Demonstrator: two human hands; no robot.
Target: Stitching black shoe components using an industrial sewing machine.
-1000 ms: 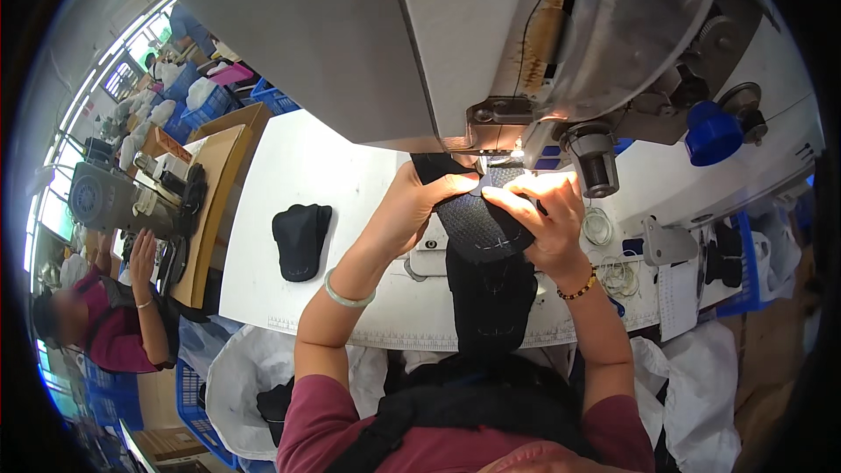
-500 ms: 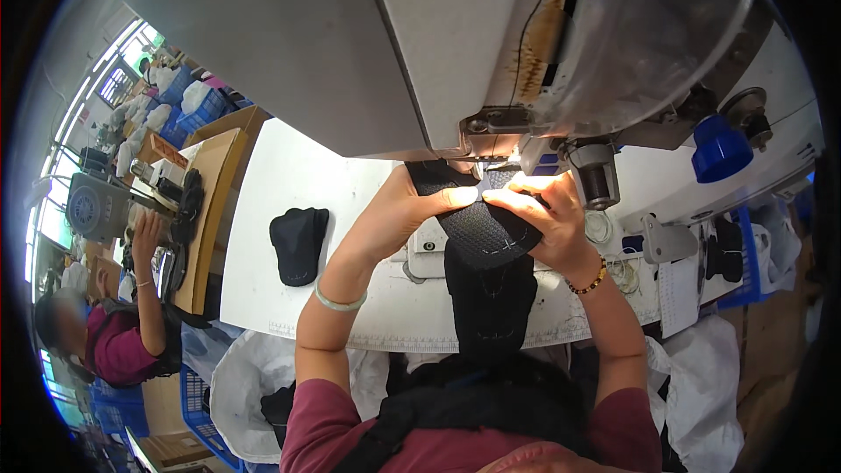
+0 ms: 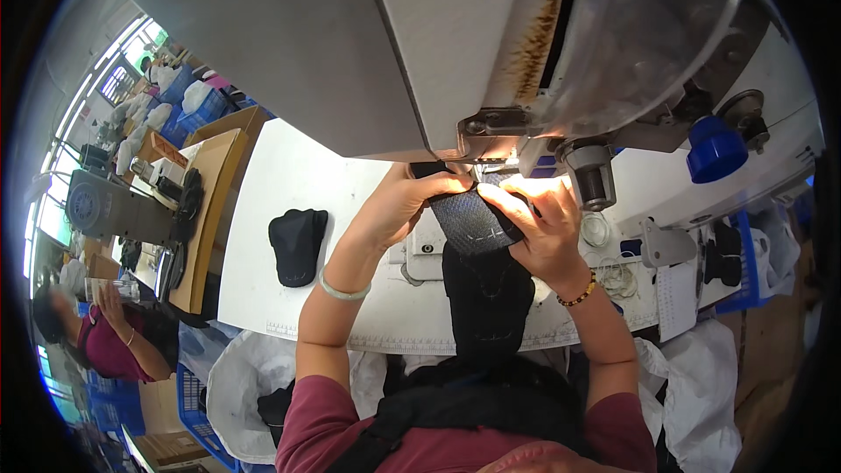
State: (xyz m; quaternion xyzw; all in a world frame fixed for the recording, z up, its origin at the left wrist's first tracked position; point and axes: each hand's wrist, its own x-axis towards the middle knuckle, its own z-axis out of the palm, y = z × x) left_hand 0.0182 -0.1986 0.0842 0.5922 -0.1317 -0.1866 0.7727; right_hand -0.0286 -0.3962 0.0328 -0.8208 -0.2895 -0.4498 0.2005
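Under the head of a large grey sewing machine [image 3: 420, 61], a black textured fabric piece [image 3: 471, 226] with white marks is pinched between both thumbs and fingers. My left hand [image 3: 385, 206] grips its upper left part, partly beneath the machine head. On its right edge, my right hand [image 3: 547, 223] is closed, the thumb reaching toward the left one. A lit sewing spot glows just beyond the fingertips, and the needle itself is hard to make out. Below the held piece, a second black piece [image 3: 488, 315] with white marks lies over the table's front edge.
Left on the white table [image 3: 250, 289] lies another dark shaped piece [image 3: 298, 247]. White sacks [image 3: 701, 385] hang at the table's front. A blue basket [image 3: 746, 263] stands at right. A co-worker [image 3: 123, 333] sits far left beside another machine [image 3: 114, 206].
The held fabric's lower part has shifted up and left, with my right hand's fingers bunched differently on it. The co-worker's raised arm has come down from the machine.
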